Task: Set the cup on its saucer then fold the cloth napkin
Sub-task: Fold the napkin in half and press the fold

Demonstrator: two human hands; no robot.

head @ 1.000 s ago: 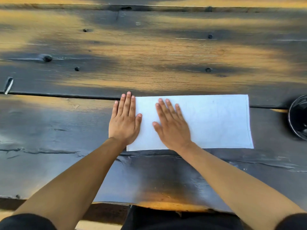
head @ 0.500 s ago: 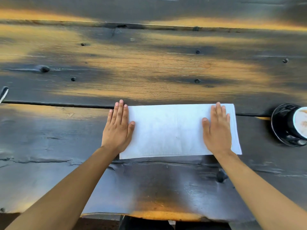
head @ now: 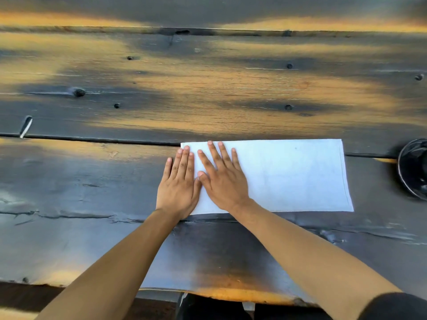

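A white cloth napkin (head: 288, 176) lies flat on the dark wooden table as a long rectangle, folded along its length. My left hand (head: 179, 183) rests flat, palm down, on the napkin's left edge, half on the wood. My right hand (head: 221, 176) lies flat beside it on the napkin's left part, the two thumbs touching. Neither hand grips anything. At the right frame edge I see a black saucer (head: 413, 169), cut off by the frame; the cup on it is out of view.
The table (head: 208, 88) is rough, dark stained planks with knots and a gap running left to right behind the napkin. A small pale object (head: 25, 127) sticks out of that gap at far left. The near table edge runs below my forearms.
My right hand slid from the napkin's right end back to its left end, beside my left hand. The view shifted left, so the cup has left the frame.
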